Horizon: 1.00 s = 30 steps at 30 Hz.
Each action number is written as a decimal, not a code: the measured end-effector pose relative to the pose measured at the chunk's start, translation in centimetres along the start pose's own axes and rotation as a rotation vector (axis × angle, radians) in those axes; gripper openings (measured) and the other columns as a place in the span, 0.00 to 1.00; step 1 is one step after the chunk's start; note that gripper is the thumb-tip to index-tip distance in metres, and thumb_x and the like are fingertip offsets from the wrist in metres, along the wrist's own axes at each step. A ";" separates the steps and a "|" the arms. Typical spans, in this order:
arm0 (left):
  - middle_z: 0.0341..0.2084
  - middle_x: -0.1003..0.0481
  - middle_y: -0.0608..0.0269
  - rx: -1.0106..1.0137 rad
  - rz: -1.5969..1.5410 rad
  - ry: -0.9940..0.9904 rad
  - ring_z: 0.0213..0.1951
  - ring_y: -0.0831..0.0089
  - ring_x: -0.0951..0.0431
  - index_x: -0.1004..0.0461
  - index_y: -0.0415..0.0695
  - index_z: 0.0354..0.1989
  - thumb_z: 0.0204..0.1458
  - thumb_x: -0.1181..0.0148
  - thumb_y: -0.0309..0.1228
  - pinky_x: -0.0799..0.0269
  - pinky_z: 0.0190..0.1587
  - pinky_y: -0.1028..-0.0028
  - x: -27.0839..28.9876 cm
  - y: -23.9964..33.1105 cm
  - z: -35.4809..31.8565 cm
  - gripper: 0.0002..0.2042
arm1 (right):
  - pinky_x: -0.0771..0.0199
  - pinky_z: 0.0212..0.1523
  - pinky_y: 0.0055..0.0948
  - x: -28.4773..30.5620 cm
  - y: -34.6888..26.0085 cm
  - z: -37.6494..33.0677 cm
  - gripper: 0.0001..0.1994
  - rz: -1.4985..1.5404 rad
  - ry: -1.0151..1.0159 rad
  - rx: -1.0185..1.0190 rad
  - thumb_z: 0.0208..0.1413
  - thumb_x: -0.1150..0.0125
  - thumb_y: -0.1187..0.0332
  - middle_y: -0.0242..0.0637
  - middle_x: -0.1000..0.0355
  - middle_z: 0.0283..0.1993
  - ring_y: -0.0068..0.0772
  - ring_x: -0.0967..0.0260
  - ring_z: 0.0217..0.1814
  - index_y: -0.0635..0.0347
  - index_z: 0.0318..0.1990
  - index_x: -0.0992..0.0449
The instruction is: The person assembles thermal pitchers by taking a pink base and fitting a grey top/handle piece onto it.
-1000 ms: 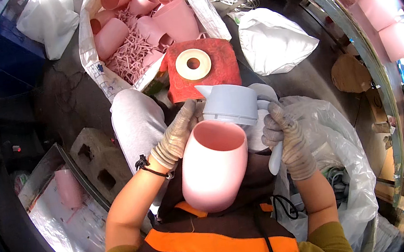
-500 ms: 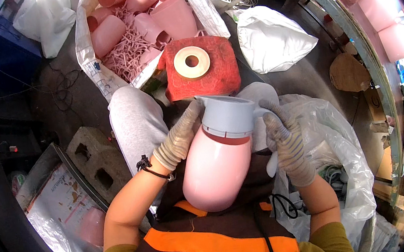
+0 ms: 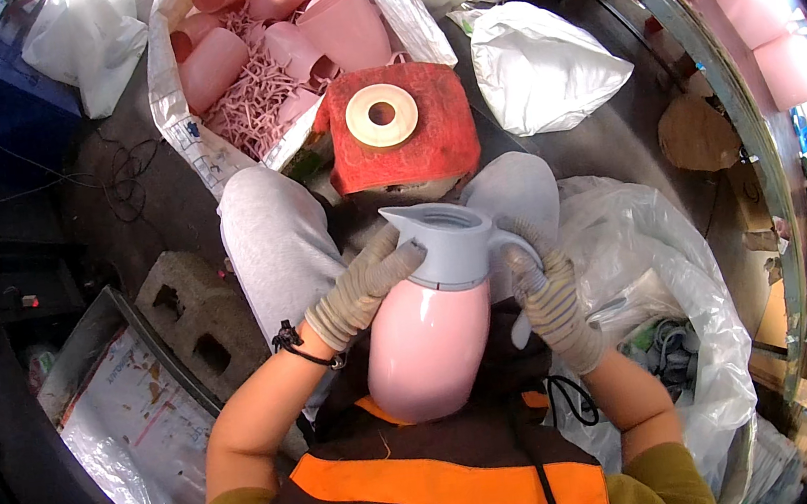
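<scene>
In my lap a pink thermos jug (image 3: 431, 349) leans with its rounded bottom against my brown and orange apron (image 3: 442, 479). A grey plastic collar (image 3: 455, 261) with a pointed spout and a looped handle sits on its neck. My left hand (image 3: 368, 287), in a striped work glove, is closed on the collar below the spout. The gloved right hand (image 3: 560, 308) grips the handle side, fingers around the loop. Just beyond the jug stands a block covered in red cloth (image 3: 450, 135), bearing a cream ring (image 3: 369, 133).
A white sack (image 3: 169, 109) of pink shells and strips lies ahead. Beside my right arm is a clear plastic bag (image 3: 700, 286) with grey parts. A concrete block (image 3: 181, 289) and a plastic-lined crate (image 3: 134, 436) lie left. Pink jugs (image 3: 756, 7) line a right-hand shelf.
The grey collar has come down onto the pink body, and the gap between them has closed. The spout has turned toward the left, and the left fingers have shifted onto the collar's front.
</scene>
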<state>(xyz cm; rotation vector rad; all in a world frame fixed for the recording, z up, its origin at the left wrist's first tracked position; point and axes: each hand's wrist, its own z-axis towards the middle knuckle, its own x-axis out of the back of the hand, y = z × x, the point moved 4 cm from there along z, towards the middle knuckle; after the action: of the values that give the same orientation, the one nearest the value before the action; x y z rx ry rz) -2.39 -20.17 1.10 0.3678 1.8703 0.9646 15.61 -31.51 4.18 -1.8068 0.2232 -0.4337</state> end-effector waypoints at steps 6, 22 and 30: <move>0.59 0.35 0.58 0.010 0.135 0.060 0.60 0.70 0.35 0.46 0.39 0.66 0.56 0.43 0.43 0.43 0.63 0.71 0.3 -0.6 -0.6 0.33 | 0.28 0.46 0.26 -0.1 0.8 -0.2 0.17 -0.063 0.015 0.005 0.60 0.43 0.64 0.39 0.25 0.42 0.28 0.29 0.42 0.63 0.53 0.27; 0.56 0.33 0.58 0.196 0.188 0.147 0.57 0.71 0.35 0.42 0.41 0.64 0.58 0.48 0.51 0.42 0.61 0.71 1.6 -2.7 -3.7 0.32 | 0.29 0.45 0.24 0.8 1.1 0.2 0.17 -0.172 -0.087 0.271 0.60 0.44 0.67 0.39 0.26 0.42 0.26 0.30 0.43 0.64 0.55 0.30; 0.37 0.28 0.51 -0.015 1.279 0.303 0.40 0.53 0.24 0.29 0.42 0.46 0.52 0.43 0.33 0.28 0.44 0.59 5.5 5.9 1.2 0.14 | 0.29 0.49 0.27 1.0 0.8 -0.6 0.16 0.000 -0.066 0.025 0.61 0.46 0.67 0.40 0.26 0.45 0.29 0.29 0.45 0.64 0.54 0.29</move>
<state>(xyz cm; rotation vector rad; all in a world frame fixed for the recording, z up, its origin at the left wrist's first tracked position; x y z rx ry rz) -4.95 -12.41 1.89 1.5831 1.7872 1.9196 16.34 -32.63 3.70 -1.7937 0.1712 -0.3754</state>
